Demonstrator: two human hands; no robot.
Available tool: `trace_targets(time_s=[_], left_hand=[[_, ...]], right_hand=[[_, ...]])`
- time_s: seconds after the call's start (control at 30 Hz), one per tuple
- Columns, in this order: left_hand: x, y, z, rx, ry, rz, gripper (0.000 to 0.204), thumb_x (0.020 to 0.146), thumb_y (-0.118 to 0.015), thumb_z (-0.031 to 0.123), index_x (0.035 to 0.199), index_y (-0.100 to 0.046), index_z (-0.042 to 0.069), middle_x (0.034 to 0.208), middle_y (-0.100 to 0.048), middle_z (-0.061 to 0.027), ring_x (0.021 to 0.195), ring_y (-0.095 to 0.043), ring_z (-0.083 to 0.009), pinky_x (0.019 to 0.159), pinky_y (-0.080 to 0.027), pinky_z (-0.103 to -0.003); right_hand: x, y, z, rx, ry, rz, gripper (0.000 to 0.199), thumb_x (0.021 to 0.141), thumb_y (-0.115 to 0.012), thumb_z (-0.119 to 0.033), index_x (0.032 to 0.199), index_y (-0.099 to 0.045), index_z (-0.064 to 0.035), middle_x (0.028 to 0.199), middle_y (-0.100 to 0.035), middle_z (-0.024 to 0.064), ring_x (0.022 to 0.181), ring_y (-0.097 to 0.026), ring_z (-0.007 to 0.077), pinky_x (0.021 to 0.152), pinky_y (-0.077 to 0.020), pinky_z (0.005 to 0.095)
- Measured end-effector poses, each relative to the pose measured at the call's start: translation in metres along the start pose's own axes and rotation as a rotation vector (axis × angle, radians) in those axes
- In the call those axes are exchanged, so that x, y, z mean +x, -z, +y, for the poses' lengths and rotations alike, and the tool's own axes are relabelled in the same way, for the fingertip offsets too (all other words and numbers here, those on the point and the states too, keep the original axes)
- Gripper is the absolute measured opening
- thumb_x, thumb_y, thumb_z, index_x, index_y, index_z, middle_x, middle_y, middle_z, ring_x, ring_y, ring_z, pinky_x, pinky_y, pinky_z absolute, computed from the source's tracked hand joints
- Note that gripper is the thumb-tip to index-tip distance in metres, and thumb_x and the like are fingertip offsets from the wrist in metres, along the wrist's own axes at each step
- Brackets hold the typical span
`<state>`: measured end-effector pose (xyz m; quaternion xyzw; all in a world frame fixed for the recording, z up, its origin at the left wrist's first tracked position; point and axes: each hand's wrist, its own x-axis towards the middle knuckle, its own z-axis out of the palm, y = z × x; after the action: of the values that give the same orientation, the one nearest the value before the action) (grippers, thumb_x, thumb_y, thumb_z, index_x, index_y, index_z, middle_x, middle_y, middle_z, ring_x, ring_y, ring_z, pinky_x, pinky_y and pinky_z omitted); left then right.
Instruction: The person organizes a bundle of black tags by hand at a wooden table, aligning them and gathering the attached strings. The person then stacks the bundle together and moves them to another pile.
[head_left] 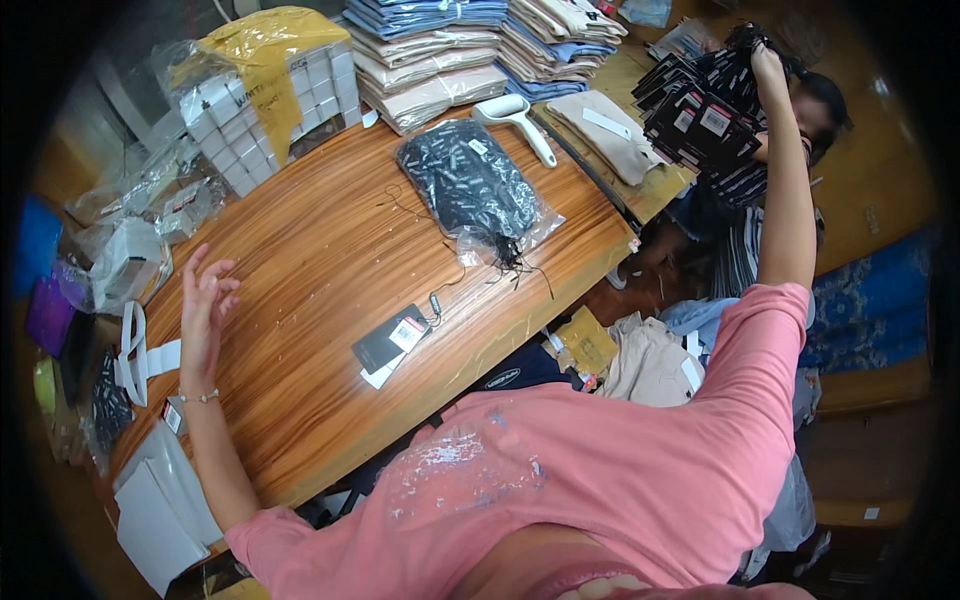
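Left hand (205,300) raised just above the wooden bench (310,290), fingers spread and loosely curled, holding nothing, palm turned toward the bench's left edge. Thin bracelet (199,397) at the wrist. Nearest to it: white strap-like pieces (140,355) at the bench's left edge and crumpled clear plastic bags (130,255) just beyond.

Right hand (768,62) stretched far out to the upper right, well past the bench, closed around the top of a bundle of dark folded garments with hang tags (700,115), lifted off any surface. Grip partly hidden by the dark cloth; exact finger placement cannot be told. Another person's dark hair (825,95) just beside the bundle.

On the bench, between the two hands: dark patterned garment in a clear plastic bag (470,185), loose black strings (510,260) at its near end. Black hang tags with a white label (393,340) nearer the body, apart from both hands. White lint roller (515,115) beyond the bagged garment. Stacks of folded shirts (460,50) at the far edge, small white boxes under yellow plastic (265,90) to the far left. Beige folded garment (610,130) at the right end.
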<state>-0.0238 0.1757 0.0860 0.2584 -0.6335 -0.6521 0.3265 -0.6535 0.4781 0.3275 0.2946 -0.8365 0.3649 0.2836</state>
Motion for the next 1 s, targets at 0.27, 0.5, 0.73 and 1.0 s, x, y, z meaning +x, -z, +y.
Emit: trace_targets(time_s=[0.27,0.5,0.73,1.0], left_hand=[[-0.008,-0.014,0.004,-0.020,-0.022,-0.037,0.053,0.085,-0.050,0.025,0.129,-0.025,0.012,0.107,-0.048,-0.0038,0.089,-0.048,-0.0093,0.079,-0.039,-0.024],[0.015,-0.067,-0.024,-0.337,-0.387,0.079,0.050,0.082,-0.049,0.033,0.124,-0.035,0.009,0.118,-0.044,-0.0055,0.109,-0.040,-0.0154,0.090,-0.030,-0.029],[0.043,-0.093,-0.034,-1.163,0.009,0.332,0.051,0.080,-0.039,0.051,0.106,-0.054,0.009,0.103,-0.058,-0.0081,0.094,-0.055,-0.0248,0.081,-0.046,-0.042],[0.032,-0.022,-0.059,-1.157,0.033,0.292,0.056,0.085,-0.029,0.052,0.113,-0.049,0.008,0.104,-0.056,-0.0131,0.098,-0.053,-0.0268,0.087,-0.040,-0.042]], right_hand=[[-0.027,-0.030,-0.110,0.535,0.107,-0.224,0.040,0.086,-0.043,-0.030,0.100,-0.053,0.0058,0.094,-0.059,0.0142,0.086,-0.055,0.0212,0.077,-0.0423,0.0303],[-0.089,-0.094,-0.249,1.113,0.107,-0.606,0.038,0.086,-0.047,-0.031,0.102,-0.054,0.0029,0.094,-0.059,0.0118,0.085,-0.055,0.0197,0.076,-0.0430,0.0292],[-0.196,-0.121,-0.383,1.289,0.324,-0.708,0.027,0.082,-0.053,-0.029,0.086,-0.057,-0.0027,0.078,-0.059,0.0066,0.070,-0.054,0.0141,0.064,-0.0437,0.0260],[-0.246,-0.183,-0.428,1.315,0.361,-0.872,0.032,0.085,-0.048,-0.031,0.087,-0.057,0.0001,0.078,-0.059,0.0082,0.071,-0.053,0.0144,0.066,-0.0425,0.0263]])
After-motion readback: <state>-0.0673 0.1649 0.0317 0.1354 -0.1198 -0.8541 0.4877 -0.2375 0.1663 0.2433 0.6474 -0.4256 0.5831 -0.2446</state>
